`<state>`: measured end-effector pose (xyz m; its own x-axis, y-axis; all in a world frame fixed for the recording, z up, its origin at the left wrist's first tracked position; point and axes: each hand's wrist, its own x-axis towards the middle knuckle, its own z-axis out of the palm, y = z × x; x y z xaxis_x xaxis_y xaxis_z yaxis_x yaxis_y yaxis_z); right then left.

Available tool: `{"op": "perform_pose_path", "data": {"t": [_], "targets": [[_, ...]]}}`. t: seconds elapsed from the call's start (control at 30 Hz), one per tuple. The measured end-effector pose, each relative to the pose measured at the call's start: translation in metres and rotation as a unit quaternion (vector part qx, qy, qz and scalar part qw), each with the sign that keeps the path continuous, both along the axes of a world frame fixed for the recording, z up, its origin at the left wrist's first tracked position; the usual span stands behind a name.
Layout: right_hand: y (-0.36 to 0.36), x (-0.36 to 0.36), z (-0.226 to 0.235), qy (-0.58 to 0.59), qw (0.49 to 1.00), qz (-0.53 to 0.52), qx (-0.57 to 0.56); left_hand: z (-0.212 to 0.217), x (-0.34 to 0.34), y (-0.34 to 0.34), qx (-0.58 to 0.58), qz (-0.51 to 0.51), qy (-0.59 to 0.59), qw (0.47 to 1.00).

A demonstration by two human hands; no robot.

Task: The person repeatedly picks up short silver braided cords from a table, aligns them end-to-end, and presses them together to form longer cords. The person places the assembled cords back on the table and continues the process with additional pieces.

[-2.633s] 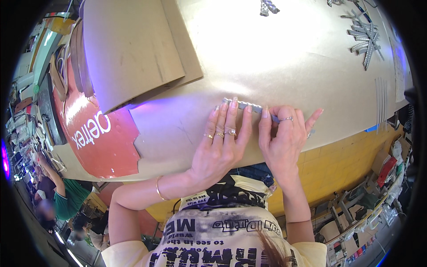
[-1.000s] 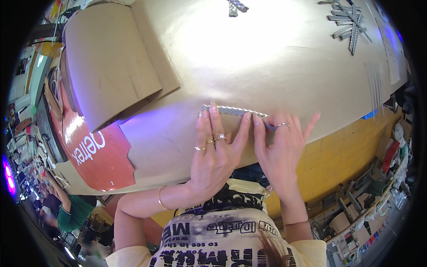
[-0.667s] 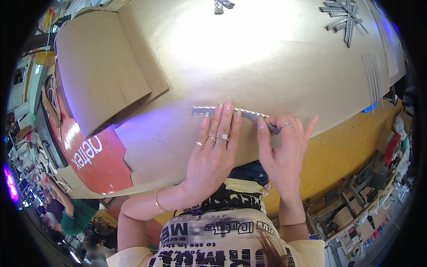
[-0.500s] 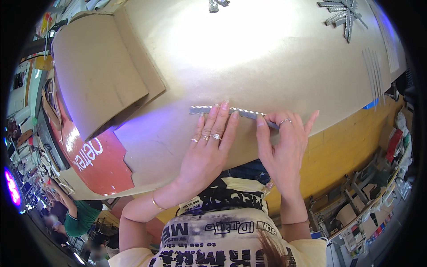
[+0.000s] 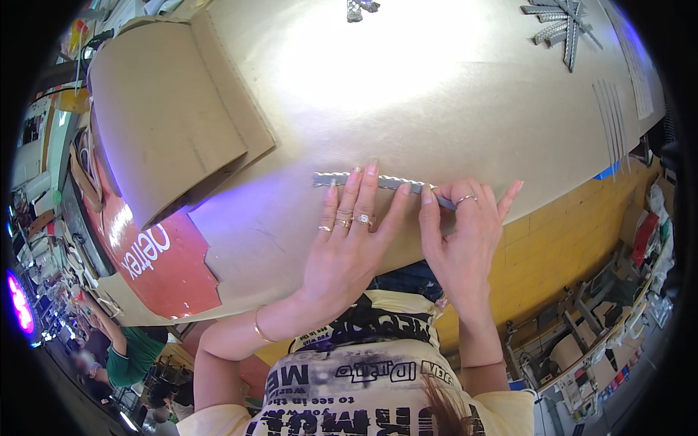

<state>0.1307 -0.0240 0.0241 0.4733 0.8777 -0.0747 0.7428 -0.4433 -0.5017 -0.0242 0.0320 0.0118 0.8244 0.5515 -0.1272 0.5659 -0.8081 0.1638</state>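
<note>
A narrow grey strip with a white braided edge [image 5: 396,183] lies across the brown table covering in front of me. My left hand [image 5: 347,240] rests flat on its left and middle part, fingers spread over it. At its right end my right hand [image 5: 462,229] pinches the strip between thumb and index finger, with the little finger stretched out. The part of the strip beneath my fingers is hidden.
A curved brown board piece [image 5: 167,116] stands at the left, beside a red sheet [image 5: 174,269]. A pile of grey braided strips [image 5: 563,25] lies far right, with several thin grey strips [image 5: 611,120] nearer. Another small bundle [image 5: 360,9] lies at the far edge.
My left hand's index finger has spread to the right along the strip, toward my right hand. The right hand keeps its pinch and has barely moved.
</note>
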Motion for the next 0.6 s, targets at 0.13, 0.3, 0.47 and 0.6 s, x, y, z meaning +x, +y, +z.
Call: {"op": "perform_pose_path", "data": {"t": [0.13, 0.3, 0.47, 0.6], "targets": [[0.002, -0.002, 0.002, -0.015, 1.000, 0.000, -0.007, -0.002, 0.005, -0.007, 0.017, 0.018, -0.001, 1.000], [0.001, -0.003, 0.017, -0.056, 0.997, -0.019, -0.046, 0.002, 0.001, -0.010, 0.022, 0.046, 0.013, 0.999], [0.003, -0.014, 0.015, -0.012, 0.999, 0.033, -0.006, 0.020, -0.027, -0.020, -0.043, 0.111, 0.047, 0.992], [0.005, -0.025, 0.006, 0.020, 0.998, 0.053, 0.002, 0.014, -0.036, -0.026, -0.017, 0.074, 0.047, 0.996]]}}
